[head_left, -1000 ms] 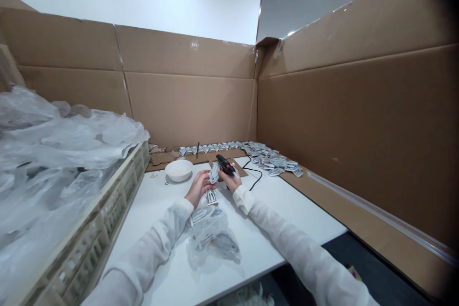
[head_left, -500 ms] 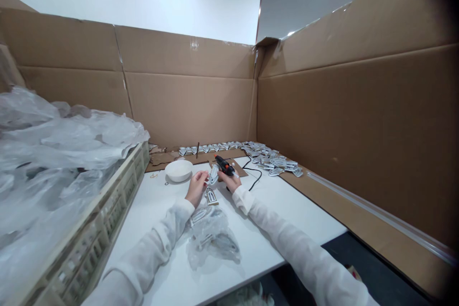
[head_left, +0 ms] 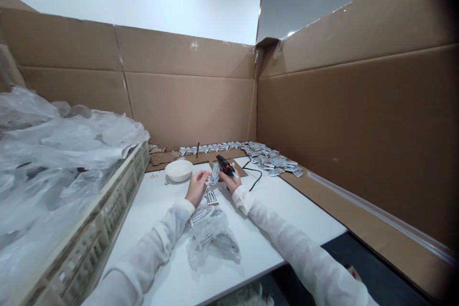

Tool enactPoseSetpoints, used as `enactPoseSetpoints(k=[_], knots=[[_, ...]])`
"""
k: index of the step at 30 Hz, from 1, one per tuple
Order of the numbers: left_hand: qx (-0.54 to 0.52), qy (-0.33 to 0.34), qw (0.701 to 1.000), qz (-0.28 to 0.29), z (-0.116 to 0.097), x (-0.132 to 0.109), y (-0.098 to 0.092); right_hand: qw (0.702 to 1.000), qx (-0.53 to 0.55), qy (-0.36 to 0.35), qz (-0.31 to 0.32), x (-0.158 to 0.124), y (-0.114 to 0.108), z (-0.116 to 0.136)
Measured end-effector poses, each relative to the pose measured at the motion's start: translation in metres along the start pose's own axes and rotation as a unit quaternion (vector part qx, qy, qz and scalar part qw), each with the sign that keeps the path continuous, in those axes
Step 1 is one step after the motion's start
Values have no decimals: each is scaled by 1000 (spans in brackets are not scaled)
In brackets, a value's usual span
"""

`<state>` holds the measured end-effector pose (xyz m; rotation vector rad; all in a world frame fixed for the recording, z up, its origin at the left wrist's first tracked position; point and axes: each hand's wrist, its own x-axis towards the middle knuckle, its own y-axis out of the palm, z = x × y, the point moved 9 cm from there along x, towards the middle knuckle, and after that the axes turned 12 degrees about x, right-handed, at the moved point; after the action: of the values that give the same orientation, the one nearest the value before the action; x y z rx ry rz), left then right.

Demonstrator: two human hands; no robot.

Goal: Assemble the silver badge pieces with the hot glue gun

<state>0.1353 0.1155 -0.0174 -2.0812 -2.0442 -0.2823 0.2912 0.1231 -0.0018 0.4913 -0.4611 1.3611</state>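
Observation:
A black hot glue gun [head_left: 225, 165] with an orange tip is in my right hand [head_left: 232, 180], pointing away and slightly left. A small grey-and-white arched piece [head_left: 214, 174] is between my hands, right by my right fingertips; which fingers bear it I cannot tell. My left hand [head_left: 197, 187] is closed in a pinch just left of that piece, and what its fingertips hold is too small to make out. Below my hands lies another arched piece [head_left: 211, 196] with a dark pattern, at the top of a clear plastic bag [head_left: 214, 239] containing similar pieces.
A white bowl [head_left: 179, 170] stands behind my left hand. Many arched pieces [head_left: 274, 160] are heaped at the back right, with a row [head_left: 215, 147] along the back. A black cord [head_left: 256, 179] trails right. At left is a plastic crate [head_left: 107, 220] full of clear bags [head_left: 71, 138].
The small piece between my hands has shifted slightly right, away from my left fingertips. The glue gun has moved very slightly right. Both arms stay almost still.

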Motion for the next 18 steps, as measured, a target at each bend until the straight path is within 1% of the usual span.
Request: enactPoseSetpoints(k=[6,13,18], knots=[[-5,-3,1000,-16,6,3,-5,1000,-9,-5,2,0,0,-1],[-36,-24,999,11,24,8,0,1000,-5,-15,5,-2,1,4],[-44,-32,998,26,25,7,4,1000,-14,-20,-3,0,0,3]])
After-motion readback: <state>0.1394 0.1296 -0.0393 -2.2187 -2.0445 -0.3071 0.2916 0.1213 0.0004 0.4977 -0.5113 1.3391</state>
